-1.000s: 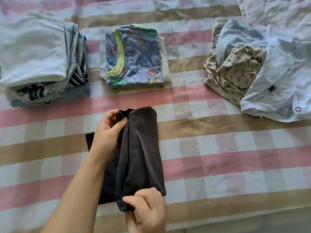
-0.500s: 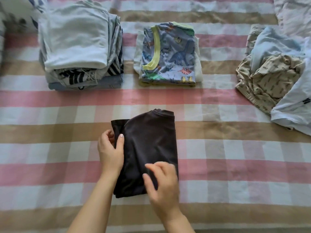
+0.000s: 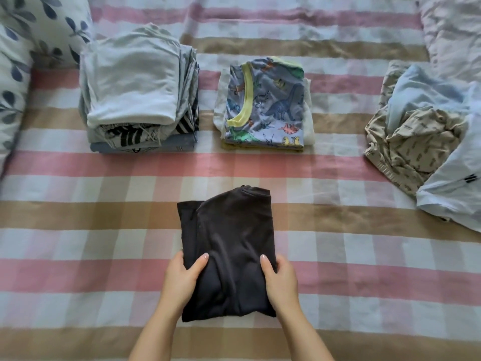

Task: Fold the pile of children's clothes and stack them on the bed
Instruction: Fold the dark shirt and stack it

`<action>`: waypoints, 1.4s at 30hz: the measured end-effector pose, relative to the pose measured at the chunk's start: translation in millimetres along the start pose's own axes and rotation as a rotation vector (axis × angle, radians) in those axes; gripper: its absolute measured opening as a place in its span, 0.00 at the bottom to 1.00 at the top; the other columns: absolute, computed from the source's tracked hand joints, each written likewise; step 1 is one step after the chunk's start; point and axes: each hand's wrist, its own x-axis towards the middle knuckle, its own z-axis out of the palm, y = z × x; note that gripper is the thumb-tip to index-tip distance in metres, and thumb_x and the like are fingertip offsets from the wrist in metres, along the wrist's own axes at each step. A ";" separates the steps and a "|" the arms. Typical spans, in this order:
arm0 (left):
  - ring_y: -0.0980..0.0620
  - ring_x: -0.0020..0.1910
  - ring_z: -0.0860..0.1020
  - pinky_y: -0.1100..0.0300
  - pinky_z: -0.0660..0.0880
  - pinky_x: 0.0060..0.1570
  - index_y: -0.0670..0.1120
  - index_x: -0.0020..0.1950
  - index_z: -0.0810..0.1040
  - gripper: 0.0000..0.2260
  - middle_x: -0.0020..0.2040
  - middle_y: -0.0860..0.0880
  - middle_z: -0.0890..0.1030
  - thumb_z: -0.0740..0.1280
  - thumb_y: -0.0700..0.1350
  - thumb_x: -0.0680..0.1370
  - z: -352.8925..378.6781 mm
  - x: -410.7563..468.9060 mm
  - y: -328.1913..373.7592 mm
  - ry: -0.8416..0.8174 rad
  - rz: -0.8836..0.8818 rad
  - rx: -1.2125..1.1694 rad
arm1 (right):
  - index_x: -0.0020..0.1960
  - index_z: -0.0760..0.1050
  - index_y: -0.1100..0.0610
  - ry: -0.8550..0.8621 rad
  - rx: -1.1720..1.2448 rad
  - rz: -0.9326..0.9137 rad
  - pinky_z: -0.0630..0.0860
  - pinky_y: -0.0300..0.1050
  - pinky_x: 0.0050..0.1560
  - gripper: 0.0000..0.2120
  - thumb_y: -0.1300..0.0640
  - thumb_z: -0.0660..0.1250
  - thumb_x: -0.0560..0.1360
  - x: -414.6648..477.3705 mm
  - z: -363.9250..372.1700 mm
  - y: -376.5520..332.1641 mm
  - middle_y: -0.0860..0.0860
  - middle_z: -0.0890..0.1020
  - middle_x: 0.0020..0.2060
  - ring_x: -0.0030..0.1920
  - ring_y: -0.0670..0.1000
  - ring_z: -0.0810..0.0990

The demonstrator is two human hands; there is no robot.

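Dark folded garment (image 3: 229, 238) lies flat on the bed (image 3: 364, 256) near its front edge, midway across, and I grip its near half from both sides, left hand (image 3: 181, 278) and right hand (image 3: 282, 280) each with thumb on top, forearms angled inward.

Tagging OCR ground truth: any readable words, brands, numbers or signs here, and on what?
Nothing readable.
White garment: small black mark, too blurred to read.
Stack: black print on a middle layer, unreadable.
Beige garment: tiny repeated print, too small to tell.
Dinosaur shirt: pictures only, no words seen.
Dark shirt: no print visible.
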 end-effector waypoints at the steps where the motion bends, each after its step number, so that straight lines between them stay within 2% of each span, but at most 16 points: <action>1: 0.51 0.49 0.80 0.59 0.75 0.44 0.44 0.52 0.77 0.06 0.47 0.50 0.82 0.68 0.41 0.75 -0.5 -5.7 5.5 0.015 0.021 -0.015 | 0.40 0.76 0.57 -0.004 0.022 -0.023 0.74 0.42 0.40 0.09 0.56 0.63 0.77 -3.5 -6.0 -3.6 0.50 0.82 0.36 0.41 0.52 0.79; 4: 0.54 0.45 0.82 0.64 0.75 0.40 0.47 0.49 0.79 0.05 0.43 0.51 0.84 0.68 0.40 0.75 -1.6 -21.2 32.8 -0.002 0.079 -0.089 | 0.41 0.78 0.55 -0.043 0.109 -0.060 0.76 0.45 0.45 0.08 0.58 0.63 0.77 -10.3 -31.5 -23.5 0.49 0.84 0.39 0.44 0.50 0.82; 6: 0.56 0.44 0.82 0.61 0.76 0.42 0.48 0.50 0.79 0.05 0.45 0.53 0.85 0.68 0.41 0.75 0.8 -27.2 58.8 -0.037 0.107 -0.133 | 0.42 0.80 0.52 -0.062 0.132 -0.075 0.78 0.46 0.47 0.08 0.58 0.64 0.77 -9.9 -49.9 -45.4 0.47 0.85 0.40 0.44 0.46 0.82; 9: 0.56 0.42 0.82 0.62 0.77 0.41 0.47 0.48 0.79 0.04 0.43 0.53 0.85 0.69 0.40 0.74 9.1 -22.8 105.6 -0.051 0.156 -0.150 | 0.42 0.80 0.51 -0.051 0.127 -0.143 0.77 0.41 0.44 0.08 0.58 0.65 0.76 2.6 -76.3 -87.6 0.43 0.85 0.39 0.42 0.42 0.82; 13: 0.53 0.43 0.83 0.61 0.76 0.39 0.45 0.49 0.79 0.04 0.43 0.50 0.85 0.68 0.40 0.75 23.1 2.9 172.2 -0.115 0.180 -0.164 | 0.40 0.79 0.53 -0.001 0.097 -0.240 0.75 0.37 0.39 0.09 0.59 0.64 0.77 35.6 -102.6 -150.6 0.46 0.84 0.36 0.40 0.44 0.82; 18: 0.52 0.44 0.83 0.59 0.77 0.41 0.46 0.50 0.79 0.05 0.45 0.50 0.85 0.65 0.39 0.76 38.1 61.2 259.4 -0.216 0.284 -0.206 | 0.42 0.79 0.58 0.090 0.085 -0.428 0.76 0.47 0.43 0.10 0.57 0.63 0.77 92.2 -121.0 -233.7 0.51 0.84 0.38 0.41 0.47 0.81; 21: 0.54 0.43 0.83 0.63 0.77 0.38 0.47 0.51 0.78 0.06 0.45 0.50 0.84 0.64 0.38 0.77 49.2 104.7 303.3 -0.249 0.371 -0.235 | 0.41 0.78 0.52 0.135 0.132 -0.523 0.74 0.38 0.40 0.09 0.57 0.62 0.78 136.1 -122.3 -275.5 0.45 0.83 0.37 0.39 0.44 0.80; 24: 0.53 0.45 0.82 0.61 0.77 0.43 0.49 0.52 0.76 0.07 0.48 0.50 0.83 0.64 0.38 0.77 63.5 148.7 328.6 -0.244 0.440 -0.218 | 0.44 0.77 0.53 0.149 0.151 -0.543 0.73 0.36 0.40 0.08 0.57 0.61 0.78 185.3 -113.9 -296.6 0.46 0.82 0.38 0.41 0.44 0.79; 27: 0.48 0.51 0.79 0.54 0.76 0.51 0.43 0.58 0.74 0.10 0.53 0.44 0.80 0.63 0.37 0.78 76.1 185.8 325.2 -0.191 0.405 -0.169 | 0.47 0.77 0.55 0.120 0.128 -0.488 0.76 0.43 0.46 0.08 0.56 0.60 0.79 225.7 -97.5 -289.4 0.50 0.82 0.42 0.45 0.50 0.80; 29: 0.46 0.53 0.78 0.54 0.75 0.52 0.41 0.59 0.73 0.11 0.55 0.42 0.79 0.63 0.36 0.78 83.1 201.7 310.0 -0.181 0.371 -0.129 | 0.48 0.77 0.54 0.087 0.116 -0.422 0.77 0.48 0.51 0.08 0.56 0.60 0.79 242.0 -86.0 -272.1 0.50 0.82 0.44 0.48 0.51 0.80; 31: 0.47 0.52 0.78 0.57 0.75 0.50 0.42 0.58 0.73 0.10 0.55 0.43 0.79 0.63 0.36 0.78 86.6 206.9 292.7 -0.166 0.334 -0.111 | 0.47 0.77 0.53 0.086 0.110 -0.357 0.76 0.50 0.52 0.08 0.57 0.60 0.79 249.0 -77.7 -250.7 0.49 0.82 0.43 0.48 0.53 0.80; 33: 0.47 0.53 0.77 0.54 0.75 0.54 0.44 0.59 0.72 0.10 0.56 0.44 0.79 0.64 0.39 0.78 87.3 205.7 276.9 -0.142 0.282 -0.078 | 0.46 0.77 0.58 0.112 0.114 -0.300 0.76 0.52 0.50 0.09 0.57 0.59 0.79 250.8 -72.1 -228.8 0.54 0.83 0.43 0.47 0.56 0.80; 36: 0.54 0.50 0.78 0.61 0.75 0.48 0.47 0.58 0.72 0.15 0.51 0.51 0.79 0.70 0.44 0.74 83.3 191.0 255.2 -0.124 0.280 0.004 | 0.46 0.78 0.60 0.082 0.149 -0.197 0.76 0.48 0.45 0.10 0.56 0.61 0.78 242.1 -66.5 -199.6 0.54 0.83 0.42 0.43 0.52 0.81; 39: 0.54 0.46 0.77 0.66 0.72 0.41 0.45 0.57 0.73 0.18 0.47 0.50 0.79 0.73 0.40 0.70 78.8 176.0 231.6 -0.035 0.319 0.156 | 0.43 0.77 0.61 0.084 0.102 -0.119 0.72 0.43 0.42 0.10 0.55 0.64 0.77 228.8 -62.2 -170.0 0.51 0.80 0.37 0.40 0.50 0.78; 41: 0.49 0.45 0.78 0.57 0.75 0.44 0.42 0.56 0.74 0.16 0.45 0.47 0.79 0.73 0.39 0.70 76.1 170.1 218.1 0.060 0.293 0.184 | 0.45 0.78 0.62 0.116 0.096 -0.077 0.72 0.43 0.43 0.10 0.54 0.65 0.76 221.7 -60.1 -154.7 0.52 0.81 0.38 0.40 0.50 0.78; 42: 0.46 0.46 0.79 0.52 0.76 0.47 0.41 0.55 0.74 0.15 0.45 0.45 0.80 0.73 0.39 0.70 75.1 168.5 213.1 0.092 0.265 0.172 | 0.44 0.78 0.61 0.130 0.102 -0.063 0.72 0.42 0.40 0.10 0.54 0.65 0.76 219.2 -59.5 -149.4 0.52 0.81 0.37 0.36 0.49 0.79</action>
